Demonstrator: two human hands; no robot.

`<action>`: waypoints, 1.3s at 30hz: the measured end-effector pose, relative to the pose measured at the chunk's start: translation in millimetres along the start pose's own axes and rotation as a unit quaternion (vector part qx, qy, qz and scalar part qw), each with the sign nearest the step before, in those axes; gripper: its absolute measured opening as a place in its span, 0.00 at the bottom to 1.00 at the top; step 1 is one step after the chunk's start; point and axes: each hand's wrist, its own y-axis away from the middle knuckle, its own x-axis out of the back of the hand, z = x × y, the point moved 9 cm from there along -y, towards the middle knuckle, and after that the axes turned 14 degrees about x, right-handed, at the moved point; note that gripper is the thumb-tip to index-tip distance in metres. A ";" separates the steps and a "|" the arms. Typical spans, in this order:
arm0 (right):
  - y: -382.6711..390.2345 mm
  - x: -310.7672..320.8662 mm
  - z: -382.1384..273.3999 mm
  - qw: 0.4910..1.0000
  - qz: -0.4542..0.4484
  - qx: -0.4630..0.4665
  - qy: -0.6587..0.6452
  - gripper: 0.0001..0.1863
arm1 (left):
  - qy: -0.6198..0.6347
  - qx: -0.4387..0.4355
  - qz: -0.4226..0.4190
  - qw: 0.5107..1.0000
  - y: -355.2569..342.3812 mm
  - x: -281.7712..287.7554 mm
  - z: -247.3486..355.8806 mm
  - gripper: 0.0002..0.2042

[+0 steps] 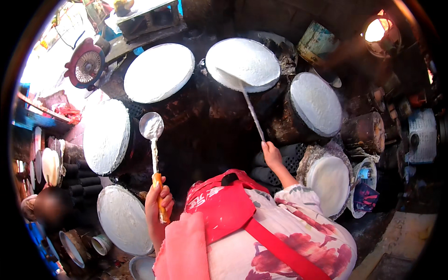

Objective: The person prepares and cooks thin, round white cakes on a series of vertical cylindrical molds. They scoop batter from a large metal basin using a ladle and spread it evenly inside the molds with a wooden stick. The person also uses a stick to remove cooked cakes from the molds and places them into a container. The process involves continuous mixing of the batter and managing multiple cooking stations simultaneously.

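My left hand (158, 203) grips the yellow handle of a ladle (150, 127) coated in white batter, upright beside the left round griddle (105, 135). My right hand (271, 154) holds a long thin spreader (253, 114), its flat end on the white layer covering the upper middle griddle (238, 60). More white-covered griddles stand around: one at upper left (158, 72), one at right (315, 105), one at lower left (121, 219) and one at lower right (326, 186).
A red fan (86, 67) stands at upper left. Dark perforated coal briquettes (84, 182) are stacked at left and below the right griddles. A rusty drum (317, 42) is at the back, a white basin (361, 205) at right. Another person's head (28, 205) shows at far left.
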 end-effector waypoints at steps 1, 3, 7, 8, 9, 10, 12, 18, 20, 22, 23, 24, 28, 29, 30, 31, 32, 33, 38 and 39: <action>4.5 2.7 14.6 1.000 0.025 0.003 -0.002 0.23 | -0.001 0.007 0.001 1.000 -5.3 -3.8 2.0 0.13; 15.8 15.6 54.4 0.994 0.098 -0.044 -0.007 0.24 | 0.003 0.018 0.002 1.000 -16.2 -7.9 4.7 0.13; 6.1 40.5 68.4 0.986 0.157 -0.063 0.005 0.20 | 0.013 0.029 0.005 0.999 -36.4 -13.3 8.4 0.13; -12.2 46.9 39.3 0.985 0.175 -0.008 0.000 0.18 | 0.013 0.031 0.010 0.999 -41.5 -14.6 8.9 0.13; -33.9 51.2 10.6 0.980 0.191 0.048 -0.004 0.16 | 0.014 0.032 0.015 0.999 -45.5 -15.8 9.2 0.13; -63.8 48.0 -14.4 0.980 0.170 0.100 0.037 0.14 | 0.014 0.033 0.015 0.999 -48.0 -18.8 9.8 0.13; -131.0 37.2 -68.1 0.977 0.109 0.160 0.088 0.11 | 0.008 0.031 0.020 0.999 -54.1 -26.9 10.6 0.12; -286.6 -47.0 -170.2 0.933 -0.019 0.309 0.182 0.13 | 0.014 0.012 0.050 0.999 -59.4 -47.0 5.3 0.12; -306.1 -64.3 -187.0 0.918 -0.068 0.314 0.231 0.14 | 0.031 0.005 0.063 0.997 -60.5 -49.4 1.1 0.12; -315.3 -70.5 -185.8 0.911 -0.073 0.334 0.228 0.14 | 0.041 0.000 0.070 0.997 -63.4 -49.4 -2.4 0.12; -318.0 -72.6 -185.5 0.908 -0.077 0.345 0.227 0.14 | 0.048 -0.003 0.074 0.996 -65.4 -48.2 -5.1 0.12; -320.1 -72.4 -185.3 0.906 -0.076 0.355 0.219 0.14 | 0.051 -0.005 0.079 0.996 -67.8 -46.6 -6.7 0.11; -334.9 -53.1 -183.5 0.916 -0.047 0.366 0.159 0.13 | 0.065 -0.005 0.097 0.993 -75.3 -48.6 -8.2 0.11; -338.5 -48.2 -180.3 0.922 -0.036 0.362 0.133 0.13 | 0.064 -0.005 0.098 0.993 -76.8 -50.1 -8.5 0.11; -351.4 -43.6 -170.5 0.940 -0.021 0.327 0.094 0.14 | 0.062 -0.004 0.098 0.993 -78.8 -51.6 -8.4 0.11; -357.0 -31.5 -171.0 0.952 -0.028 0.302 0.043 0.13 | 0.063 -0.007 0.101 0.993 -78.1 -51.9 -8.7 0.11; -365.6 -21.1 -164.8 0.964 -0.021 0.264 -0.020 0.13 | 0.062 -0.004 0.109 0.992 -77.4 -51.0 -10.1 0.12; -376.6 -12.1 -155.0 0.970 -0.012 0.226 -0.085 0.13 | 0.058 -0.002 0.115 0.992 -76.4 -51.0 -11.0 0.12; -431.4 57.0 -85.0 0.919 0.086 0.163 -0.349 0.12 | 0.035 0.018 0.115 0.993 -80.0 -55.5 -14.0 0.12; -432.9 73.0 -78.0 0.900 0.083 0.126 -0.410 0.12 | 0.027 0.025 0.116 0.993 -81.0 -57.8 -13.7 0.12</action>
